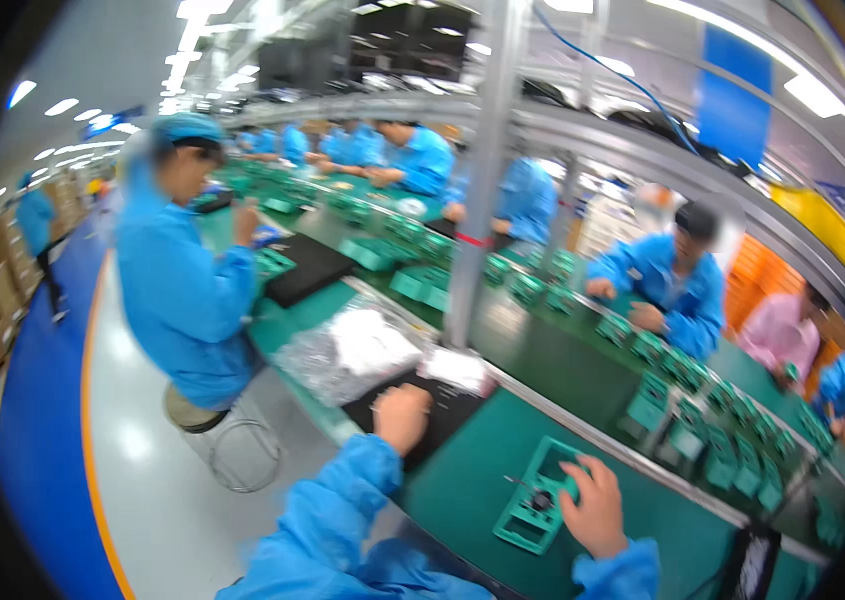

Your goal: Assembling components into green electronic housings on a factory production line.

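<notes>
My left hand (403, 416) is over a black mat (448, 415), its fingers curled together. What they hold, if anything, is too small and blurred to make out. Small pale bits lie on that mat. Closer to me on the right, a green plastic tray (509, 530) with rectangular openings lies on the green bench top. A small dark part with a thin wire (541, 499) sits in it. My right hand (595, 505) grips the tray's right edge, its fingers curved over the rim.
Clear plastic bags (353, 343) lie beyond the black mat. A metal post (478, 200) rises behind them. Several green trays (688, 430) line the conveyor (563, 350). A co-worker in blue (183, 280) sits at left, and others work across the line. A black object (751, 562) stands at lower right.
</notes>
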Demonstrator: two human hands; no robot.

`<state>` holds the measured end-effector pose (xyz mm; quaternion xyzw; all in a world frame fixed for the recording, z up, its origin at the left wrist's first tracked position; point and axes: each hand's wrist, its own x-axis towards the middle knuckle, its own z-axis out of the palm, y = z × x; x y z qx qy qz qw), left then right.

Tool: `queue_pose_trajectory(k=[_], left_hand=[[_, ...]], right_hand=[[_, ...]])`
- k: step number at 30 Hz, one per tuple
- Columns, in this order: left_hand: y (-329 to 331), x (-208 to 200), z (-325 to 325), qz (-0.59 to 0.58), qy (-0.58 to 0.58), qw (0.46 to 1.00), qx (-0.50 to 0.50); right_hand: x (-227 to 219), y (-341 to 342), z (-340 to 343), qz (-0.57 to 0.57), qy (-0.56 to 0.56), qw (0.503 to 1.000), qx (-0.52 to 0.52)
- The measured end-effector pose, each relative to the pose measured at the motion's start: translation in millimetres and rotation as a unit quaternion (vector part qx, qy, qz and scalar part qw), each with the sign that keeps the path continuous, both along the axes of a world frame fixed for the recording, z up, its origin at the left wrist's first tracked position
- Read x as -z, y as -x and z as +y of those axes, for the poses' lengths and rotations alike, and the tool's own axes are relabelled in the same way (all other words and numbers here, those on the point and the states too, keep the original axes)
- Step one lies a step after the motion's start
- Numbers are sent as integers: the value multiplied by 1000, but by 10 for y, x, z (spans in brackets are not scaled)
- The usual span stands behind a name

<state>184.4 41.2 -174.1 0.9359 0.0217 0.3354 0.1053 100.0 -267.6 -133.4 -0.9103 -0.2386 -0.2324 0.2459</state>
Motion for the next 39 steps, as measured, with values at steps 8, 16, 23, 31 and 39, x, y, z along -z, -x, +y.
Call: queue_pose_trajectory(k=[8, 16, 23, 31, 39], left_hand=[[427, -457, -472, 40, 179, 970, 161], [1740, -675, -1459, 154, 530, 724, 414], [1737, -578, -1606, 46, 436, 792, 425], [1918, -695, -1691, 40, 418, 799, 431], [1734, -163, -1563, 330, 568, 611, 442]], right_hand=[[-361, 727, -177, 4, 22, 998, -60], [-366, 924, 17, 31, -119, 986, -109], [-301, 932, -33, -24, -146, 985, -84], [-215, 1058, -150, -3, -125, 992, -33], [-476, 1170, -86, -136, 40, 986, -84]])
